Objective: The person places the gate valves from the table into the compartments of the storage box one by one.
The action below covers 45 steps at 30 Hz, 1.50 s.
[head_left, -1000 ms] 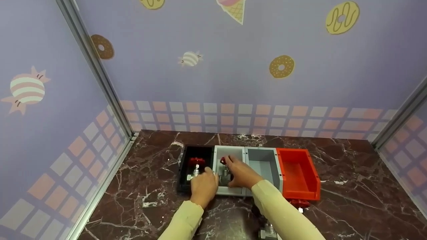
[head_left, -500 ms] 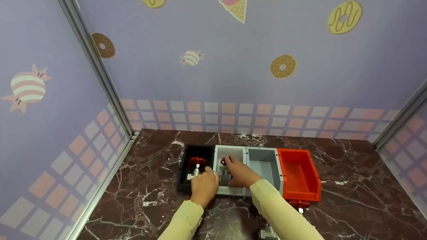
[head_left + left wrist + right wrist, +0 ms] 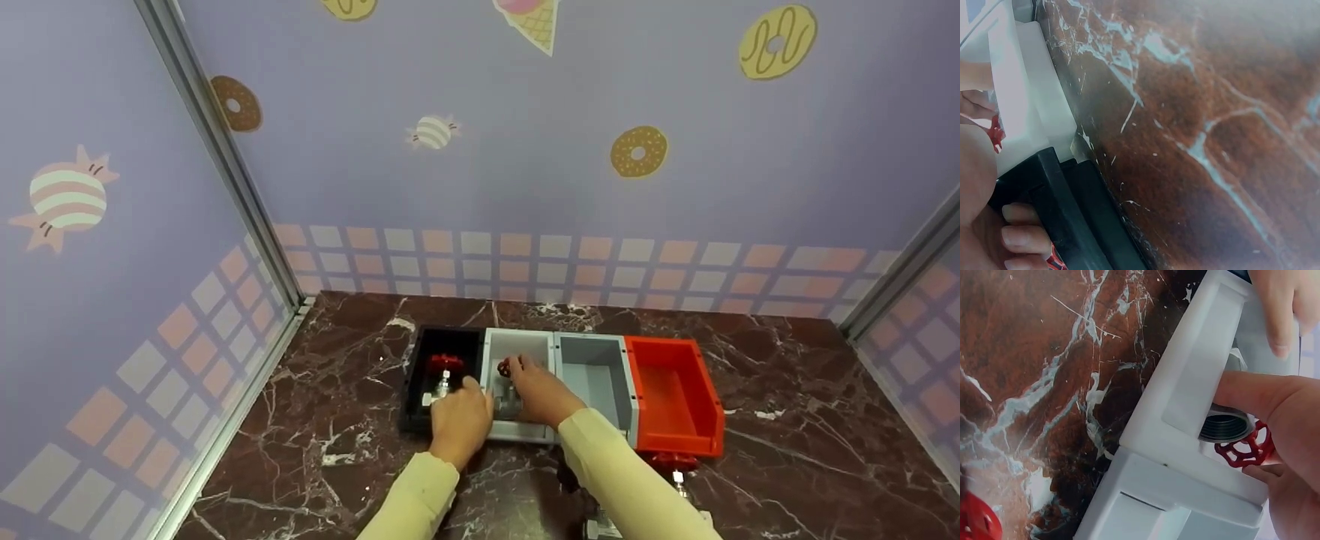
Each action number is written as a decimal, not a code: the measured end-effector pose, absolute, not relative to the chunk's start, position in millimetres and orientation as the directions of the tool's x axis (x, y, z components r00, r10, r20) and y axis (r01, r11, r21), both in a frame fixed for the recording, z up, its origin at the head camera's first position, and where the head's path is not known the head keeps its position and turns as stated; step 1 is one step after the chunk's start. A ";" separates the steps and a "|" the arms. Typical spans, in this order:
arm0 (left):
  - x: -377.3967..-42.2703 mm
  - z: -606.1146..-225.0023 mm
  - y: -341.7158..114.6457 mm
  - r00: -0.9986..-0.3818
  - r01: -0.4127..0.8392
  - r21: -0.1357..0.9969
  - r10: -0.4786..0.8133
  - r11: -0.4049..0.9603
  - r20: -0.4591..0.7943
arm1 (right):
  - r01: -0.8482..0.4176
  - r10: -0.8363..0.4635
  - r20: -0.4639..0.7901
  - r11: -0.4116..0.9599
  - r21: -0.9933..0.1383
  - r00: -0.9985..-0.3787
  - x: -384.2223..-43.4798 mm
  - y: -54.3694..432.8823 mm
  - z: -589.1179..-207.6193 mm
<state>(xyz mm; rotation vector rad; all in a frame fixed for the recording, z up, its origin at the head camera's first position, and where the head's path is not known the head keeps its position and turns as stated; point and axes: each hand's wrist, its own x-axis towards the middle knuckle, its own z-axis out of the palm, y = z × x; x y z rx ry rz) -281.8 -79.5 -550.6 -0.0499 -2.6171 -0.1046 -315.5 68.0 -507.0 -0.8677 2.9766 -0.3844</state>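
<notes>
The right hand [image 3: 544,391] is closed round a grey metal valve [image 3: 509,406] with a red spoked handwheel [image 3: 505,367] — its thumb lies across the body and its fingers come in beside the wheel. The valve sits within the white plastic bin [image 3: 520,430], below the palm, its round threaded mouth facing the right wrist camera; whether it touches the bin floor cannot be told.

Just left of that grip, the left hand [image 3: 461,420] straddles the side where the white bin meets a black plastic bin [image 3: 456,339], thumb on the white side and fingertips curled into the black one, holding the wall between them. Beyond its fingers, inside the black bin, stands a silver metal valve [image 3: 442,384] with a red wheel on top.

Right of the grip come a grey plastic bin [image 3: 592,375], adjoining the white one, then an orange-red plastic bin [image 3: 667,390]. Nearer the body, beside the pale yellow right sleeve [image 3: 619,472], another red handwheel [image 3: 673,460] shows on the dark red-brown, white-veined marble-look tabletop [image 3: 337,375] — the sleeve hides part of what is there.
</notes>
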 end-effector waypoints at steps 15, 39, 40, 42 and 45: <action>-281.1 -550.1 -76.3 -0.862 0.048 0.053 0.015 0.997 0.507 | -0.555 -0.509 0.285 0.824 -0.109 -0.812 -313.6 63.9 -522.9; -280.2 -548.5 -79.5 -0.847 0.050 0.043 0.020 0.998 0.531 | -0.564 -0.513 0.238 0.774 -0.288 -0.825 -316.6 68.8 -517.8; -280.1 -548.4 -79.5 -0.848 0.051 0.045 0.020 0.998 0.530 | -0.560 -0.511 0.232 0.776 -0.291 -0.828 -316.6 69.8 -517.2; -280.0 -548.2 -79.7 -0.851 0.054 0.048 0.020 0.997 0.525 | -0.552 -0.506 0.222 0.774 -0.309 -0.833 -316.6 71.7 -516.0; -280.5 -548.0 -79.7 -0.858 0.056 0.057 0.019 0.997 0.513 | -0.548 -0.502 0.220 0.769 -0.329 -0.836 -316.4 75.3 -514.9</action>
